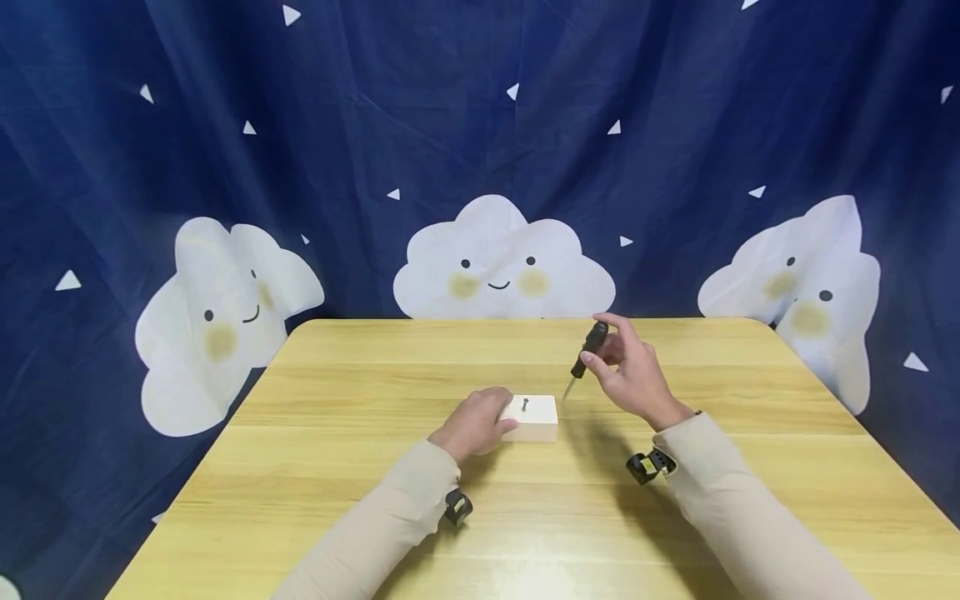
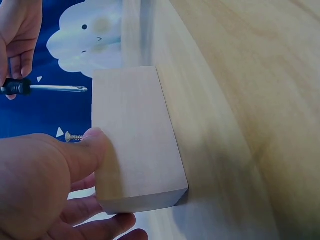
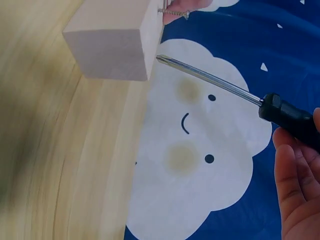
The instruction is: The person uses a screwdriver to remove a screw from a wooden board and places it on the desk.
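A pale wooden block [image 1: 534, 430] sits on the table, gripped at its left end by my left hand [image 1: 476, 423]. In the left wrist view the thumb lies along one edge of the block [image 2: 135, 135], with fingers around its end. A metal screw [image 3: 175, 13] stands out of the block's top face, its threads partly showing. My right hand [image 1: 633, 375] holds a screwdriver [image 1: 595, 337] by its black handle, to the right of the block. The shaft slants down to the left, and its cross-shaped tip [image 3: 161, 59] is close by the block's right end, apart from the screw.
The wooden table [image 1: 360, 375] spreads out around the block. Behind its far edge hangs a dark blue curtain [image 1: 450, 125] printed with smiling clouds and small white triangles. Each wrist wears a small black camera, such as the right one [image 1: 651, 467].
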Demonstrator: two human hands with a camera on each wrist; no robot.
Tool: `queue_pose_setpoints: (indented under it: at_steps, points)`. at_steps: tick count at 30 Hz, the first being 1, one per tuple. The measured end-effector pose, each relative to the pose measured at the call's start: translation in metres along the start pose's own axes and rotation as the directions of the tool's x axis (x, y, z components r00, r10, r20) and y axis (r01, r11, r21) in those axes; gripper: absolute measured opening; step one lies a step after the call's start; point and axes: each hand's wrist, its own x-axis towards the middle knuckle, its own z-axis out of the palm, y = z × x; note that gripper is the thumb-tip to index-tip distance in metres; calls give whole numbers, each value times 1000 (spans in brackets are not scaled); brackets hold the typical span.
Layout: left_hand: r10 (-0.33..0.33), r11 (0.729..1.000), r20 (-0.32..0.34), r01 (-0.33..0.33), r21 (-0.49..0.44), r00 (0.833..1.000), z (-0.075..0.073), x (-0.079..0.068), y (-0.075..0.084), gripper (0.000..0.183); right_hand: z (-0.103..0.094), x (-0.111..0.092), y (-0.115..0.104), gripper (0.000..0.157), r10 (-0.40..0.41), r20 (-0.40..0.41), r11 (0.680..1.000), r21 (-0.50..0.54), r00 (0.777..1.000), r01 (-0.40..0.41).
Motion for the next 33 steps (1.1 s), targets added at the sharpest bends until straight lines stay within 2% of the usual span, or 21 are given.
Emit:
queue_pose_setpoints:
  at_steps: [7,15,19,24,27,33]
  points:
    - [-12,1000,4,12,2,1000,2,2,-3,34,6,4,-7,54,-2,-5,999,51,1000,2]
    - [-15,1000,2,15,10,1000,1,3,-3,33,16,6,-12,55,-37,-77,992,114,996,45]
    - [-11,1000,-3,11,-3,1000,0,3,-2,34,15,7,-31,53,-53,-87,991,114,995,63]
    - [-11,1000,-3,11,-10,1000,0,3,-1,33,10,9,-53,49,-38,-77,994,100,996,46]
    - [-12,1000,-4,12,-11,1000,1,3,-1,33,11,10,-54,49,-38,-82,994,98,996,46]
    - [-11,1000,-4,11,-7,1000,2,3,-1,34,23,11,-28,53,-38,-87,992,116,996,48]
